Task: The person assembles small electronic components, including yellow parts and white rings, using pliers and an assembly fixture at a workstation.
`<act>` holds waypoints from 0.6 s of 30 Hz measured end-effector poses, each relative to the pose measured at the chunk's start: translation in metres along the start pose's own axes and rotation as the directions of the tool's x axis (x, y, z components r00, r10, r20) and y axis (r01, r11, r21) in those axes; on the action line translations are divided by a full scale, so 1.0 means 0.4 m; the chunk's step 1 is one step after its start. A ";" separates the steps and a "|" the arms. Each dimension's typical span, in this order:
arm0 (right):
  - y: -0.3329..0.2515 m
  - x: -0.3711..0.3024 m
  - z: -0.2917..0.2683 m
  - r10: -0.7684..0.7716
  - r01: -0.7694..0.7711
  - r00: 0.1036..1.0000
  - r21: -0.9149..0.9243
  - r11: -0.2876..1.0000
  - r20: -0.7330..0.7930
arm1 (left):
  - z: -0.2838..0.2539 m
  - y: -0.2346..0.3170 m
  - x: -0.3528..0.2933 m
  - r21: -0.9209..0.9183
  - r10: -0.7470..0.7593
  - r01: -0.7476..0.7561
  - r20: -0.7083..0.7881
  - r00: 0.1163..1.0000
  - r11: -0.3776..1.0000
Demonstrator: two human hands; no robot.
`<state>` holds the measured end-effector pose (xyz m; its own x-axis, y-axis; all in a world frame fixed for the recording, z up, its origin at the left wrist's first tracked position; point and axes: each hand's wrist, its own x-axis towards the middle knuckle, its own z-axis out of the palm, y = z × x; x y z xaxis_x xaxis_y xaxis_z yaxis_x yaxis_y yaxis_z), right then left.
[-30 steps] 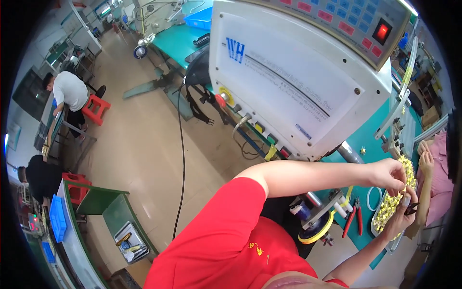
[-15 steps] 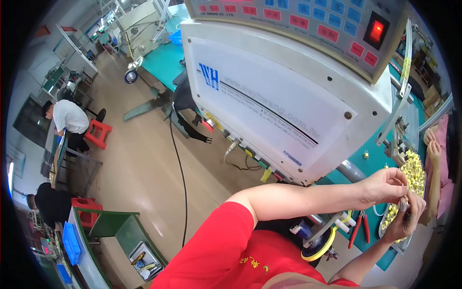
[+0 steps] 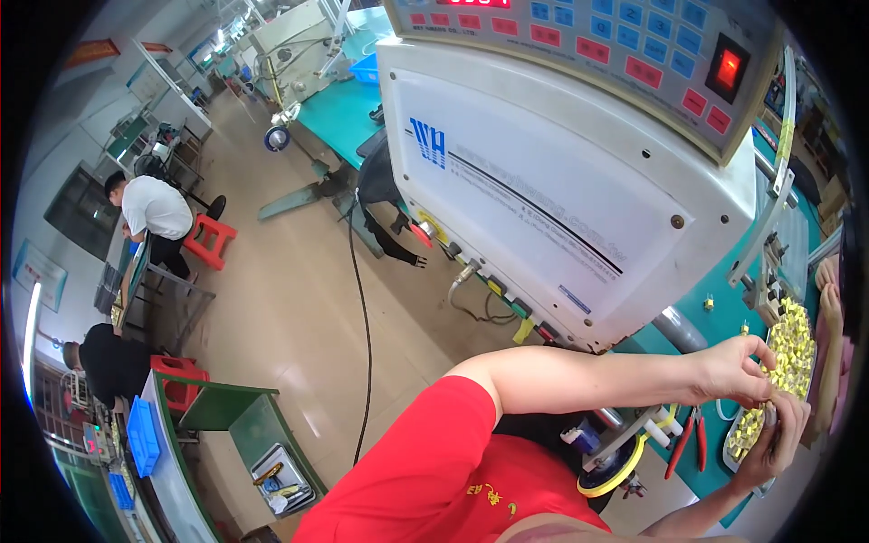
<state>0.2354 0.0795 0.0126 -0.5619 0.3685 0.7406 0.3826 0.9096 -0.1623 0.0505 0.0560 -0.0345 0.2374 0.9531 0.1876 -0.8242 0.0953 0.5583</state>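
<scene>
My left hand (image 3: 731,371) is closed, its thumb and fingertips pinched together above a metal tray (image 3: 730,445) heaped with small yellow block-like parts (image 3: 791,348). Right beside it, my right hand (image 3: 777,436) is also closed, its fingertips meeting those of the left. Whatever sits between the fingers is too small and too covered to name. Two single yellow parts lie apart from the heap, one yellow part (image 3: 709,302) on the green bench top and another close to my left hand. Red-handled pliers (image 3: 688,442) rest on the bench near my right forearm.
A big white machine housing (image 3: 525,190) with a keypad panel (image 3: 625,45) stands in front of me. By my chest is a yellow-rimmed wheel (image 3: 614,471). Beyond the tray a co-worker's hand (image 3: 829,303) shows. Two people sit at benches on the left.
The whole view has shifted, so the machine and bench sit further right in the picture. My hands remain together over the tray, with slightly altered finger positions.
</scene>
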 end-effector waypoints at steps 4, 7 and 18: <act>0.015 0.018 -0.047 0.206 -0.291 0.922 0.236 0.927 0.329 | -0.017 -0.003 -0.010 0.201 0.003 -0.010 0.034 0.999 0.980; 0.035 0.003 -0.048 0.305 -0.425 0.884 0.339 0.839 0.354 | -0.005 0.010 -0.015 0.276 0.004 -0.022 0.066 0.998 0.961; -0.031 -0.073 0.144 0.596 -0.224 0.792 0.971 0.085 0.130 | 0.047 0.072 -0.059 0.587 0.097 -0.101 0.038 0.995 0.803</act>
<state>0.2047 0.0685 -0.0446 -0.3124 0.8593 0.4049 -0.5540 0.1814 -0.8125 0.0306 0.0310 -0.0076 0.1752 0.9464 0.2714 -0.3840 -0.1882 0.9039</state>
